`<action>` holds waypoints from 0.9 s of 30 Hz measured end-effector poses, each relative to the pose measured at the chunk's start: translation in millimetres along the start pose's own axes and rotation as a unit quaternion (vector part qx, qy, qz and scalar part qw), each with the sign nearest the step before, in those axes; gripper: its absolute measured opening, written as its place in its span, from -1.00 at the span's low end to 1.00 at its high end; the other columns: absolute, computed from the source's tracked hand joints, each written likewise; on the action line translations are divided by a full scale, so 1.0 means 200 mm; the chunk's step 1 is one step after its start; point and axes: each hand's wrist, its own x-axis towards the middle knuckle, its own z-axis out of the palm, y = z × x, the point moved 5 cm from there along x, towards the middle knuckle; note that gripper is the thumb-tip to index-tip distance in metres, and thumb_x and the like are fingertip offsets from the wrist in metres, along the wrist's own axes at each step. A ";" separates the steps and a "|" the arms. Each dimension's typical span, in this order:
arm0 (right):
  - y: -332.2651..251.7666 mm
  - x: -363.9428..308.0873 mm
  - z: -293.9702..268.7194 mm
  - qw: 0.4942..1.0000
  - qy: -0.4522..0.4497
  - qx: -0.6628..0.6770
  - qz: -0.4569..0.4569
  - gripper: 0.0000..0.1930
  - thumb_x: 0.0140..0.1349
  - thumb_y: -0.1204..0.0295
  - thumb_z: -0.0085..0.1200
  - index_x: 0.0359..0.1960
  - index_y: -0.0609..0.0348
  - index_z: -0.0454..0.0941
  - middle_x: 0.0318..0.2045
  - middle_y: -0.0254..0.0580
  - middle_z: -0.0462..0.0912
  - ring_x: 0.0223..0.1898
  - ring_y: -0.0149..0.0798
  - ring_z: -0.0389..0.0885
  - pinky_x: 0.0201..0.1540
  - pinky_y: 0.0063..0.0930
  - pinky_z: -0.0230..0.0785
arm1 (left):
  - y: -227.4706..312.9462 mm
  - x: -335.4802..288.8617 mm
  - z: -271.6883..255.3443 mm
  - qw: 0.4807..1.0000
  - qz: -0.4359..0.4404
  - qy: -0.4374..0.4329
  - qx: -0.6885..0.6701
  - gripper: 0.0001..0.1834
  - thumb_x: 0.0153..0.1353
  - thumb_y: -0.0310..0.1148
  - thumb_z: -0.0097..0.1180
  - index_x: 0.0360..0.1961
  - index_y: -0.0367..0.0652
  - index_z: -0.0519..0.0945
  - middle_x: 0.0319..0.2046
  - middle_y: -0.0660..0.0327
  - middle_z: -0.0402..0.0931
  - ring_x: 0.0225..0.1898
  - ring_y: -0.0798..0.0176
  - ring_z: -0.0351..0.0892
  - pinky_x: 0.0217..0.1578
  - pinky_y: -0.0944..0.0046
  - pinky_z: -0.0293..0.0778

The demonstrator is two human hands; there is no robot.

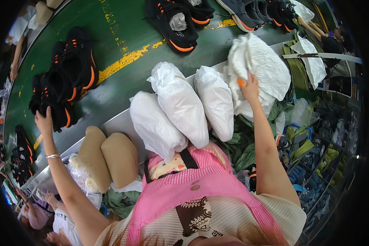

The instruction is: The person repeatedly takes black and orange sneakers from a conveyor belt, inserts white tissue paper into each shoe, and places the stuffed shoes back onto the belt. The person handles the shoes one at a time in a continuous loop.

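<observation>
At the near edge of the green conveyor, my left hand (44,121) has its fingers around the end of a black sneaker (55,104) with orange sole accents. That shoe sits among several alike, close together. Over to the right, my right hand (251,89) lies on a stack of white tissue paper (266,65), thumb and fingers apart. An orange cover (241,82) sits on a digit tip of that hand. Between my arms, three bundles in white paper, including a middle one (180,102), lean by the metal edge; their contents are hidden.
Two tan rounded forms (119,158) stand beside the bundles. More black-and-orange shoes (174,28) and grey shoes (242,14) sit along the far conveyor. A rack of blue and green items (311,164) is at the right. Other people work at both sides.
</observation>
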 end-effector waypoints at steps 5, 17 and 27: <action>0.73 0.55 0.36 0.976 0.093 -0.184 -0.069 -0.40 0.35 0.04 -0.15 0.30 0.16 0.26 0.19 0.34 0.36 0.24 0.23 0.33 0.28 -0.03 0.19 | 0.12 0.23 0.20 0.957 0.033 -0.173 -0.231 -0.22 0.06 0.10 0.28 0.17 -0.26 0.46 0.01 -0.08 0.57 0.05 -0.04 0.56 0.12 0.14 0.38; 0.30 0.18 -0.55 0.987 0.084 0.007 -0.138 -0.55 0.31 0.23 0.06 0.24 -0.15 0.44 0.34 -0.07 0.28 0.37 -0.03 0.20 0.32 -0.22 0.10 | 0.04 0.08 -0.12 0.952 -0.071 -0.113 -0.275 -0.02 -0.12 0.00 0.50 0.20 -0.42 0.35 0.09 -0.07 0.28 -0.02 0.09 0.47 0.11 0.19 0.40; -1.48 -0.27 -1.12 0.881 -0.049 0.183 -0.433 -0.55 0.19 0.59 0.10 0.16 0.20 0.48 0.12 -0.11 0.56 0.20 -0.19 0.47 0.23 -0.37 0.28 | -0.05 0.09 -0.04 0.956 -0.037 -0.260 -0.135 -0.27 -0.02 -0.21 0.37 0.19 -0.22 0.44 -0.07 -0.05 0.58 0.01 -0.03 0.57 0.02 0.14 0.46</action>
